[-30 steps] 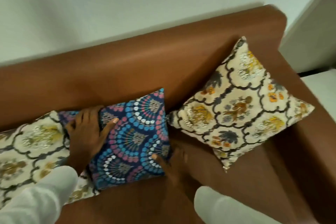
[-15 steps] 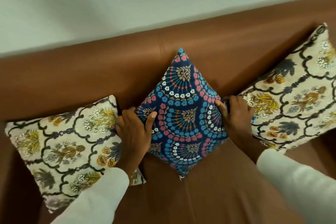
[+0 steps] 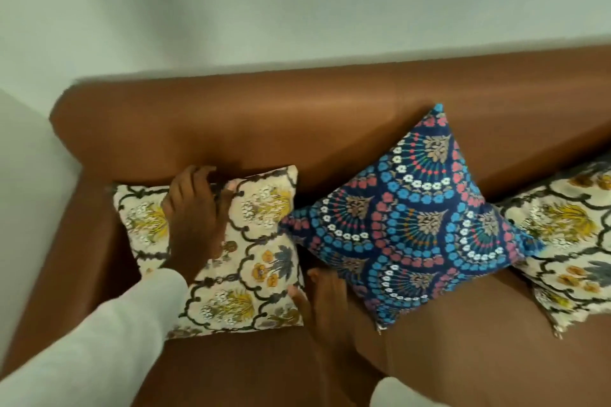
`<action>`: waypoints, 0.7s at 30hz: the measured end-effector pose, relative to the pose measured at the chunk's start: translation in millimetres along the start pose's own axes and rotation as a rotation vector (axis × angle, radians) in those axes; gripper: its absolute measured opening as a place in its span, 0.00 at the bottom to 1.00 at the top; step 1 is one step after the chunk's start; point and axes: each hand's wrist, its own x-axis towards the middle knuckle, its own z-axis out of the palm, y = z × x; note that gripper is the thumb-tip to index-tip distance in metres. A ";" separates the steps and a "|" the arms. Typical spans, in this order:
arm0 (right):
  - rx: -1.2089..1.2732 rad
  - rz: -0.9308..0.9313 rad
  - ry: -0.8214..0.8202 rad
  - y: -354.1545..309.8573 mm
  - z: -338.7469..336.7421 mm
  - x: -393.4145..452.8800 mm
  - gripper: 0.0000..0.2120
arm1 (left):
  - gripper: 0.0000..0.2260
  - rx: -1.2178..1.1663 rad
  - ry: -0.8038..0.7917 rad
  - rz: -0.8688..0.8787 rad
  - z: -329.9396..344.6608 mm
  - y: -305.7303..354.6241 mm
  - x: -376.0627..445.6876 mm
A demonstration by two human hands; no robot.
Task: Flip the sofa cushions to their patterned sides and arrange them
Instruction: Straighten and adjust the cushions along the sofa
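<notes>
Three patterned cushions stand on a brown sofa (image 3: pixel 330 116). The left cream floral cushion (image 3: pixel 251 261) lies square against the backrest. My left hand (image 3: pixel 195 218) grips its top edge, fingers curled over it. My right hand (image 3: pixel 325 301) holds its lower right corner, thumb on the fabric. The blue fan-pattern cushion (image 3: pixel 413 225) stands on a corner like a diamond in the middle, free of both hands. A second cream floral cushion (image 3: pixel 568 241) leans at the right, partly cut off by the frame edge.
A pale wall (image 3: pixel 297 3) runs behind the sofa. The left armrest (image 3: pixel 82 241) borders the left cushion. Bare brown seat (image 3: pixel 463 357) shows in front of the cushions.
Both hands have left the blue cushion, which stays as a diamond, and moved left onto the left cream cushion. The view has swung left.
</notes>
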 end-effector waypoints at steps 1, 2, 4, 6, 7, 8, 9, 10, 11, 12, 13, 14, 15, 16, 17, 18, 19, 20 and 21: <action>0.026 0.102 -0.187 -6.2 24.2 2.2 0.41 | 0.28 0.037 -0.037 -0.007 -3.9 -22.7 4.9; 0.124 0.190 -0.334 -12.5 41.3 4.7 0.42 | 0.29 0.055 -0.084 -0.001 -6.5 -45.3 9.4; 0.385 0.285 -0.414 -18.1 63.6 16.9 0.40 | 0.31 0.040 -0.187 0.001 -12.4 -77.7 16.4; 0.431 0.329 -0.400 -18.5 82.0 30.5 0.42 | 0.31 0.051 -0.257 0.017 -15.0 -95.1 18.5; 0.366 0.314 -0.396 -23.9 85.4 35.9 0.43 | 0.29 0.065 -0.268 0.026 -16.1 -98.5 17.9; 0.296 0.286 -0.380 -29.5 86.2 38.7 0.44 | 0.26 0.073 -0.251 0.029 -17.5 -102.5 15.7; 0.263 0.278 -0.362 -36.4 82.0 40.4 0.43 | 0.25 0.066 -0.214 0.012 -21.3 -105.6 13.2; 0.269 0.258 -0.325 -44.7 74.6 39.6 0.43 | 0.26 0.035 -0.165 -0.027 -25.0 -113.3 9.5; 0.280 0.226 -0.281 -55.1 61.6 38.3 0.43 | 0.29 -0.023 -0.124 -0.098 -30.6 -123.1 4.4; 0.287 0.165 -0.223 -61.3 50.1 37.7 0.45 | 0.34 -0.091 -0.075 -0.175 -34.7 -135.1 -0.4; 0.277 0.108 -0.172 -68.9 36.3 40.2 0.45 | 0.39 -0.163 -0.036 -0.257 -38.1 -146.3 -5.7; 0.260 0.051 -0.124 -71.3 26.4 46.4 0.43 | 0.41 -0.235 -0.008 -0.321 -37.1 -156.8 -10.9; 0.204 0.002 -0.065 -76.7 16.6 57.4 0.39 | 0.42 -0.282 0.012 -0.369 -37.2 -162.4 -14.1; 0.124 -0.056 0.005 -80.8 11.6 72.4 0.34 | 0.42 -0.330 0.040 -0.396 -34.8 -164.5 -13.1; 0.041 -0.109 0.064 -85.0 7.2 87.3 0.31 | 0.42 -0.358 0.056 -0.422 -32.8 -163.0 -9.8; -0.035 -0.151 0.097 -88.1 5.9 101.6 0.30 | 0.44 -0.376 0.059 -0.434 -28.7 -160.8 -4.9; -0.114 -0.176 0.100 -92.4 5.4 112.0 0.30 | 0.45 -0.354 0.031 -0.468 -27.9 -156.3 -0.3; -0.194 -0.193 0.090 -93.6 6.9 118.3 0.32 | 0.45 -0.327 -0.001 -0.484 -26.2 -151.7 2.2; -0.263 -0.192 0.076 -94.9 7.9 121.4 0.34 | 0.44 -0.291 -0.038 -0.504 -26.6 -148.0 2.9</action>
